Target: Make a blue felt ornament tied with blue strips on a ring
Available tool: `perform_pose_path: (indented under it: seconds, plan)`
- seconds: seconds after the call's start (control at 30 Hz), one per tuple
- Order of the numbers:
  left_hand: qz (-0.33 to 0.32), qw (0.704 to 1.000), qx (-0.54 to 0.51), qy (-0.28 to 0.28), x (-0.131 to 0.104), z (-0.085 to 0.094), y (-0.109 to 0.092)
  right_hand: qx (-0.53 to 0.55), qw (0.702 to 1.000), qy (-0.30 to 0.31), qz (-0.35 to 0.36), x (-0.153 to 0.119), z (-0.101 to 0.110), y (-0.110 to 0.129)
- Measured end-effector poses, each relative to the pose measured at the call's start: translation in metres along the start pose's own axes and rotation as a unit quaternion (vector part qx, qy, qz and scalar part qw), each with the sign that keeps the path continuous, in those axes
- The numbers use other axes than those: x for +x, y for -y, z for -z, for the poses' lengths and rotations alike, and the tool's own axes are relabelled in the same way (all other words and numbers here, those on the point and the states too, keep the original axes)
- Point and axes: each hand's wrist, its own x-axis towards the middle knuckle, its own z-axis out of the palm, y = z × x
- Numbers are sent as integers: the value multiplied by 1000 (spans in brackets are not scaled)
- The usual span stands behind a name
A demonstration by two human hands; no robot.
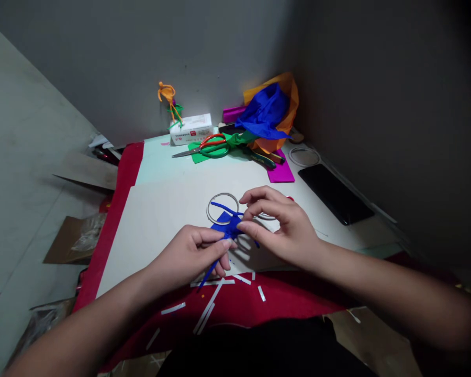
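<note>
Blue paper, gathered into a small piece with thin limb-like strands (232,229), is worked between two bare hands above the near part of a pale surface (149,220). The left hand (208,252) has its thumb and fingers closed on the lower part of the piece, one strand slanting down past the fingers toward the near edge. The right hand (280,222) arches in from the other side, thumb tip at the blue paper and index finger lifted slightly apart; whether its fingers grip the piece cannot be told. Just beyond the left hand lies a coil of wire (208,210), partly overlapped from this view by the blue piece, and another coil shows partly behind the right hand. Farther back, scissors (199,150) with red and green handles lie near a white box (192,131), where an orange figure (167,93) stands with a green one (176,111) behind it. To the right, crumpled blue paper (265,107) and orange paper (293,107) rise above dark-handled pliers (266,158) and a magenta sheet (282,172). A black smartphone (335,193) rests at the right, while white strips (207,317) litter the red cloth (278,309) at the front.
</note>
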Motion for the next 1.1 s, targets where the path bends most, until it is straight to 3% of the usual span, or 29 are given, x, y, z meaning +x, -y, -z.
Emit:
perform_pose_path:
  seconds: [0.27, 0.57, 0.63, 0.83, 0.97, 1.1]
  plan:
    - [-38, 998, 47, -14, 1, -3, -1, 1, 1000, -1, 24, 1, -4, -1]
    - [-47, 996, 69, -23, -1, -5, -3, 77, 997, 11, -11, -2, -2, 1]
    - [-47, 997, 65, -10, -1, -4, 0, 110, 993, 32, -34, -1, -3, 0]
    - [-44, 999, -13, 23, 4, 1, 13, 229, 945, 91, -214, 6, -1, -3]
    - [-63, 995, -79, 24, 5, 5, 15, 191, 961, 65, -187, 9, 5, -2]
    - [-77, 992, -97, 4, 4, 8, 14, 195, 960, 95, -179, 10, 8, -4]
